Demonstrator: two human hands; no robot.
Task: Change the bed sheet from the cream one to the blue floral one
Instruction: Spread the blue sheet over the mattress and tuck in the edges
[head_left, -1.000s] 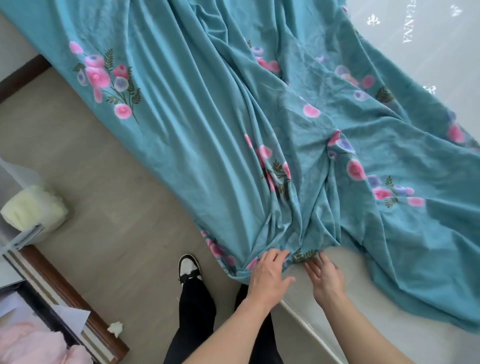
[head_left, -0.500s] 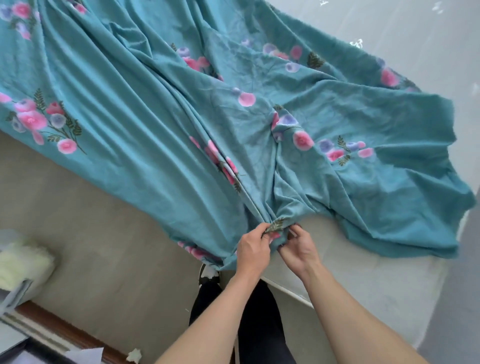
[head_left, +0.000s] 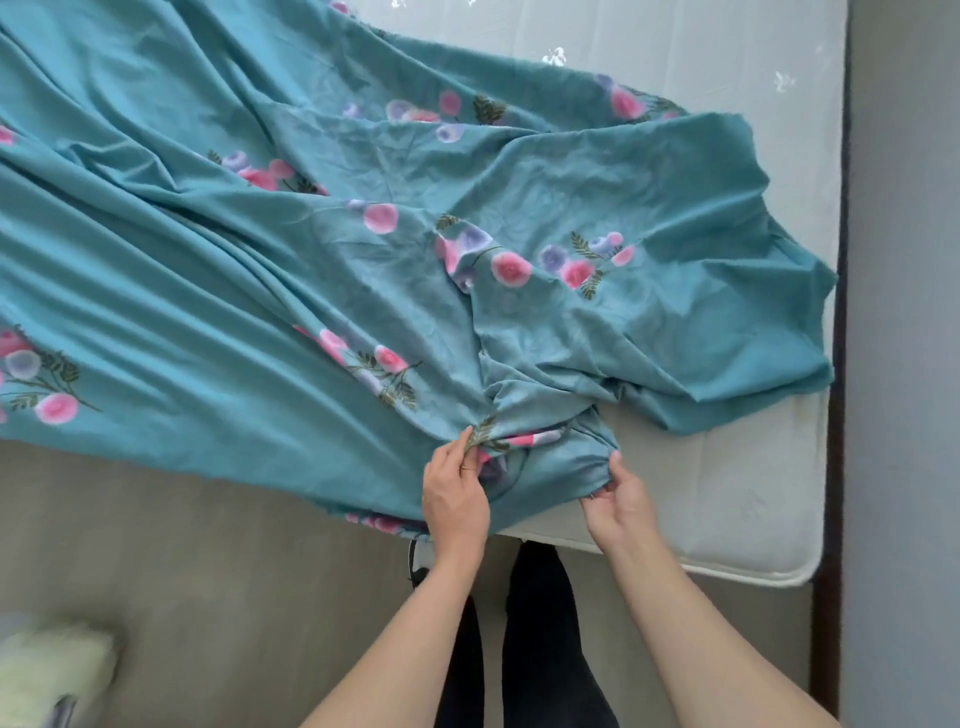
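Beige floor (head_left: 218, 561) runs along the near side of the scene, with a bare white quilted mattress (head_left: 727, 499) beyond it, its near right corner uncovered and a dark bed frame edge (head_left: 831, 467) and grey wall (head_left: 904, 312) to the right of it. Spread in rumpled folds across the mattress lies the blue floral sheet (head_left: 260, 249), teal with pink and lilac flowers and dark green leaves; its left part hangs over the near edge of the bed toward the floor, while its right part lies bunched and folded back on the mattress, short of the right edge. At the near edge of the bed the left hand (head_left: 456, 499) pinches a gathered fold of the sheet between thumb and fingers, its grip grasping the cloth where a leaf print shows. Just to the right, the right hand (head_left: 618, 504) holds the sheet's hem, its grip also grasping the fabric, thumb up against the fold. Between the two hands the cloth sags in a small pouch. Black trouser legs (head_left: 540, 623) stand below the forearms, with a dark shoe (head_left: 418, 564) partly showing under the sheet's edge. A pale, fuzzy cream bundle (head_left: 52, 670), blurred, sits at the near left corner.
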